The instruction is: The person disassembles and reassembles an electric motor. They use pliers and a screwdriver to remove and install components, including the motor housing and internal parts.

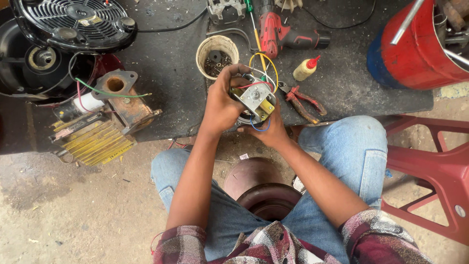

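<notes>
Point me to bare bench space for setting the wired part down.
Bare dark mat lies between the rusty pump housing and the white cup; another patch sits between the glue bottle and red drum. Around the drill and pliers it is crowded.

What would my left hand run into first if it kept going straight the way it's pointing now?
Probably the small round tub of screws just beyond the left hand, which grips a wired metal part and points up the dark mat. Depth is unclear, so it could pass above.

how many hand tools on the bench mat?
3: a red cordless drill at top centre, a green-handled screwdriver lying just left of it, and red-handled pliers right of the hands. More may be hidden in the red drum.
</notes>
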`<state>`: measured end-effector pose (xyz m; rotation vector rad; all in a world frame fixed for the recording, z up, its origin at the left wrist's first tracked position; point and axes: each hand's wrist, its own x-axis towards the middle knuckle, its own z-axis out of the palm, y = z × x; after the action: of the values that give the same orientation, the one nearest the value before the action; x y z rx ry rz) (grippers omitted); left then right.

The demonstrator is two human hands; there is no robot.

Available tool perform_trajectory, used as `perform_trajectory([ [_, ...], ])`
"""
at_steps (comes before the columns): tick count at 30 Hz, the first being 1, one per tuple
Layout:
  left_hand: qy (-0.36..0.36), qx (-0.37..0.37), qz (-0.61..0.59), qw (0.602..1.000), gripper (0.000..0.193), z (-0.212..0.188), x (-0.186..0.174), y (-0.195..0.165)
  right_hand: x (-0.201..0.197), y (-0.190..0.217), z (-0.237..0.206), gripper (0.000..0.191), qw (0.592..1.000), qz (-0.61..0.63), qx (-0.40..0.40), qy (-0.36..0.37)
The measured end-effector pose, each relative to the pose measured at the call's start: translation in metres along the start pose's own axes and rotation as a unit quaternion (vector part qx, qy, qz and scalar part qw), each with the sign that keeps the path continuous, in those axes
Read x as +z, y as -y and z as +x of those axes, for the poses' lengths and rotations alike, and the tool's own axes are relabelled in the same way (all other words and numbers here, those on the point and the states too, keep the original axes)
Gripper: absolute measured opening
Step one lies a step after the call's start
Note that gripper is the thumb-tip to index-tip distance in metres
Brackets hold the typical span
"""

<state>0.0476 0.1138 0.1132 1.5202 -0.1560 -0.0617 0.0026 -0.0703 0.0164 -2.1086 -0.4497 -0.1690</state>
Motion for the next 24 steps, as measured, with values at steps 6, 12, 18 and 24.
perform_trajectory([
  [6,-0.113,0.094,-0.137,0.98,0.066,0.002,-0.018,-0.005,0.005,0.008,0.006,0.132,0.999,0.039,0.011,-0.019],
  [12,-0.237,0.124,-0.404,0.875,0.06,0.012,-0.044,0.004,0.005,0.011,0.013,0.132,0.999,0.043,0.026,-0.011],
  [18,-0.249,0.028,-0.641,0.726,0.055,0.019,-0.064,0.035,0.009,0.018,0.016,0.115,1.0,0.004,-0.001,-0.025],
  [24,-0.23,0.045,-0.756,0.611,0.05,0.05,-0.084,0.057,0.01,0.027,0.022,0.102,0.996,0.076,0.029,-0.043],
])
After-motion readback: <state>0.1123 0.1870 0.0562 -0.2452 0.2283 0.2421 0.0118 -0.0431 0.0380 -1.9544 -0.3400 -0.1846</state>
